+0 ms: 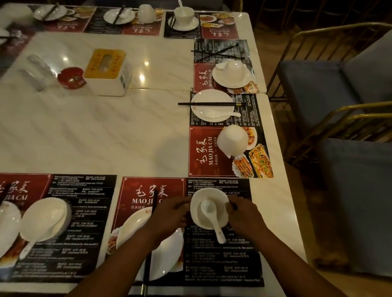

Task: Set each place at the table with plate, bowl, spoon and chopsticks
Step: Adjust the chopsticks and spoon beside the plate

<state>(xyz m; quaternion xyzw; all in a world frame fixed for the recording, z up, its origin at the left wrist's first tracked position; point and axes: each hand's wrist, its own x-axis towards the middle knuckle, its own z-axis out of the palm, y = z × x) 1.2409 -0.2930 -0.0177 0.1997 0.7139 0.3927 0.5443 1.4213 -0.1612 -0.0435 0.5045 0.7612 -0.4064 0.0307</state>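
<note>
A white bowl (218, 195) stands upright on the near placemat (223, 259) with a white spoon (213, 218) lying in it, handle toward me. My left hand (170, 215) grips the bowl's left rim and my right hand (243, 214) grips its right rim. To the left, a white plate (135, 227) lies partly under my left forearm, with black chopsticks (147, 273) across it. Along the right edge, a plate (210, 104) carries chopsticks and a spoon, and a bowl (233, 139) lies tipped over nearby.
At the near left, another setting has a bowl with spoon (46, 219) beside a plate. Mid-table stand a tissue box (107, 70), a red ashtray (70, 77) and glasses (35, 72). More settings line the far edge. Blue chairs (359, 181) stand on the right.
</note>
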